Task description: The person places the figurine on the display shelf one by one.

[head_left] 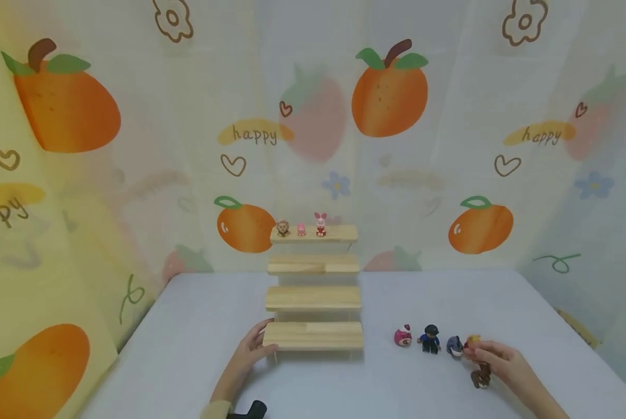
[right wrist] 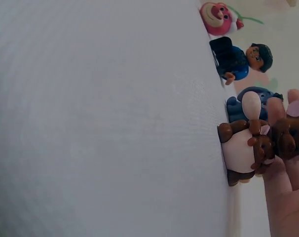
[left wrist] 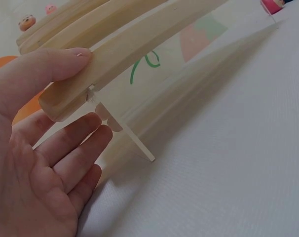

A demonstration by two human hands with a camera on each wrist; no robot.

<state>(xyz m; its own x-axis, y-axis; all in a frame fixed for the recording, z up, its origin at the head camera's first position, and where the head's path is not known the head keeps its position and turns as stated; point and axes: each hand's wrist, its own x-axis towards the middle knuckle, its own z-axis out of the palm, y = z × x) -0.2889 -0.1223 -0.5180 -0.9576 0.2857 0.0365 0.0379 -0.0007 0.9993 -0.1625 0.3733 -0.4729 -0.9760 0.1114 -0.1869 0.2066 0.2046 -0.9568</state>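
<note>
My left hand (head_left: 248,351) grips the left end of the lowest step of a tiered wooden display stand (head_left: 313,336). In the left wrist view its thumb (left wrist: 65,63) lies over the board, with the other fingers below and behind. Over at the right, my right hand (head_left: 509,364) pinches a small yellow-and-red figurine (head_left: 472,341), partly covered by the fingers. Just in front stands a brown kangaroo figurine (head_left: 481,377), which hides the pinched figurine in the right wrist view. Beside it are a blue-grey donkey figurine (head_left: 454,346), a dark-capped toy figure (head_left: 430,338) and a pink bear figurine (head_left: 403,336).
On the top step sit a brown monkey-like figurine (head_left: 283,228), a small pink figurine (head_left: 301,230) and a pink piglet figurine (head_left: 320,224). A white cloth covers the table (head_left: 187,326). Fruit-printed curtains (head_left: 313,116) hang behind and at the sides.
</note>
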